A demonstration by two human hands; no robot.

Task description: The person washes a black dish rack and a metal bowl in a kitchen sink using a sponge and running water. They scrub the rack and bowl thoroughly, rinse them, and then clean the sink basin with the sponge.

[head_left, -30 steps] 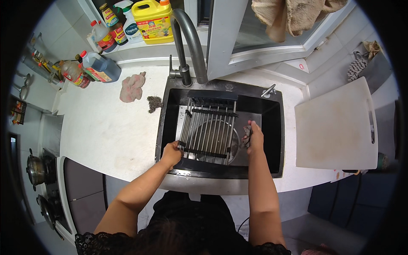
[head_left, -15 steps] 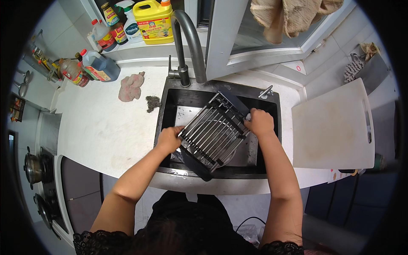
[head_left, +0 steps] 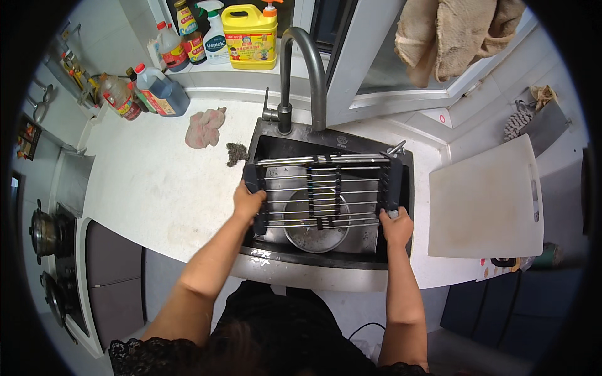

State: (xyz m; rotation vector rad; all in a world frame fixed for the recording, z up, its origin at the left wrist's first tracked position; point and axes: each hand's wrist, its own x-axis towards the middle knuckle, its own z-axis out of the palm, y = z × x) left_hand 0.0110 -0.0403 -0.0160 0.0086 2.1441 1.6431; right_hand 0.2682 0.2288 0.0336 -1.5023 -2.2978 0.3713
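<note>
Over the sink [head_left: 295,256] I hold a drain rack [head_left: 310,188] with steel bars and black end panels. My left hand [head_left: 249,203] is closed on its left end panel. My right hand [head_left: 396,226] grips the lower part of the right end panel, with some fingers hidden behind it. The rack's bars run roughly left to right, a little above the basin. Beneath it, seen through the bars, a round metal bowl [head_left: 315,242] sits in the sink.
A grey faucet [head_left: 318,81] arches behind the sink. On the left counter lie a pinkish cloth [head_left: 205,128] and a dark scouring pad [head_left: 236,154]. Bottles [head_left: 164,94] and a yellow jug [head_left: 249,34] stand at the back. A white cutting board [head_left: 480,200] leans at right.
The rack has turned from a diagonal tilt to nearly level across the sink. My left hand rose slightly along with its left end; my right hand came lower and nearer to me.
</note>
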